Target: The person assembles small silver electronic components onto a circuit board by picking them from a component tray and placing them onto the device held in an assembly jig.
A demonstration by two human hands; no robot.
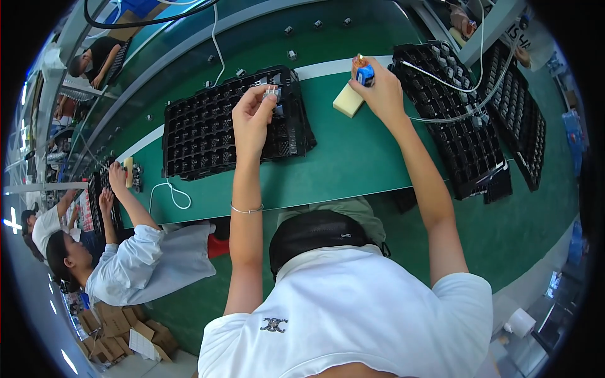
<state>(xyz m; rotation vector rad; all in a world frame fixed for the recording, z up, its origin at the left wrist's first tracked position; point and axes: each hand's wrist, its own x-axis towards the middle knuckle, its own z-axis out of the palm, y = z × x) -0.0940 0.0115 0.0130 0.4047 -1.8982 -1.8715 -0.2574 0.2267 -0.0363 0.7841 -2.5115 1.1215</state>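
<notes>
My left hand (255, 120) is closed, pinching a small silvery metal part (271, 92) between thumb and fingers. It is over the right end of a stack of black compartment trays (201, 126) on the green bench. Farther right, my right hand (386, 93) is closed around a small blue thing with an orange-brown top (364, 74). A bright spot shows at its tip; its kind cannot be made out. Just left of that hand, a pale yellow block (348, 101), like a sponge, lies on the bench.
More black trays (454, 126) stand at the right, with a pale cable (441, 118) across them. Several small metal parts (292, 55) sit on the green surface beyond a white strip. A white cord (179, 195) loops at the front edge. A co-worker (126, 264) works at the left.
</notes>
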